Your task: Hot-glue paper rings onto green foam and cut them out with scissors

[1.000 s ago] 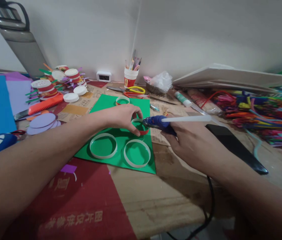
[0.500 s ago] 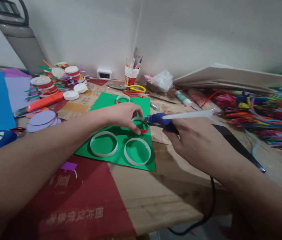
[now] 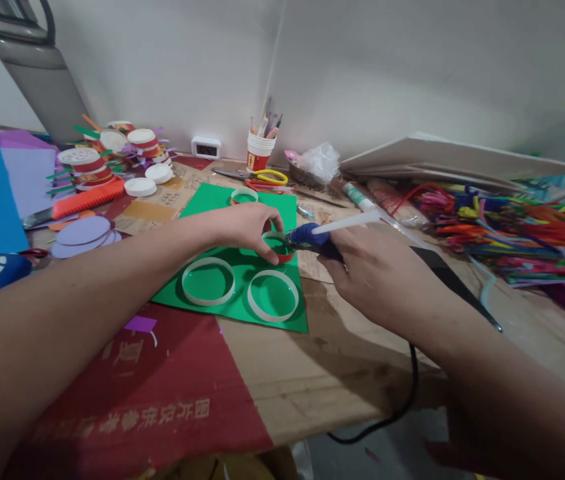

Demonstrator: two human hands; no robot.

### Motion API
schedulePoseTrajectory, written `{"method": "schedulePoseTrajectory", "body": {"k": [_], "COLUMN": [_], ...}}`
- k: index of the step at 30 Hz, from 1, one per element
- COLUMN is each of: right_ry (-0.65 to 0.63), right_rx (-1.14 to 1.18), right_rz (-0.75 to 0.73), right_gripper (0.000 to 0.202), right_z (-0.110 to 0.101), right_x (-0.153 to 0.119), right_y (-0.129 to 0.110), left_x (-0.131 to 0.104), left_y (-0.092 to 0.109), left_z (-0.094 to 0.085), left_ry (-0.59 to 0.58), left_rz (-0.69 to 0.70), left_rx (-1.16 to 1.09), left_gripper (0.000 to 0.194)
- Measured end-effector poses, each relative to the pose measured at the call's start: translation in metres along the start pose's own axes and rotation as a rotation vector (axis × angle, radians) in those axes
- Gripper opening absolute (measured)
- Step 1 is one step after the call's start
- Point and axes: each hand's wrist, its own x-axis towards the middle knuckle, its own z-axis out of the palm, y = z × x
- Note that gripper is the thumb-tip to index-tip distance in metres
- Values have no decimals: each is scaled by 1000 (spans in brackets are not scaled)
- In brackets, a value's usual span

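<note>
My right hand [image 3: 369, 267] grips a blue hot glue gun [image 3: 307, 237], with a white glue stick [image 3: 347, 221] poking out of its back. The nozzle is at the right rim of a red-and-white paper ring [image 3: 286, 257]. Around the left side of that ring curl the fingers of my left hand [image 3: 255, 230], pinching its rim. The ring rests on a green sheet [image 3: 242, 313]. Nearer to me on the sheet lie two white rings, one at left [image 3: 208, 301] and one at right [image 3: 273, 317]. Another ring [image 3: 243, 195] sits at the sheet's far edge.
Scissors [image 3: 267, 179] and a cup of pens [image 3: 261, 150] stand behind the sheet. Cut paper cups [image 3: 89, 170], an orange cutter [image 3: 89, 199] and purple discs [image 3: 83, 231] are at left. Colourful pipe cleaners [image 3: 502, 227] pile up at right. A black cord [image 3: 407, 407] hangs over the front edge.
The view has shifted slightly. Both hands keep about the same place at the ring, and the glue stick now points a little more upward behind the gun.
</note>
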Motion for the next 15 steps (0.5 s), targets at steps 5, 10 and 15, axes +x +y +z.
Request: {"method": "schedulePoseTrajectory", "body": {"k": [5, 10, 15], "right_ry": [-2, -13, -11], "right_rx": [25, 50, 35], "right_rz": [22, 57, 50], "right_gripper": [18, 23, 21], "right_z": [-2, 1, 1], "right_x": [3, 8, 6], "right_y": [-1, -2, -1], "left_x": [0, 0, 2], "left_y": [1, 2, -2], "left_z": [0, -1, 1], "left_ry": [0, -6, 5], "left_rz": [-4, -11, 14], "left_rx": [4, 4, 2], "left_gripper": [74, 73, 72]}}
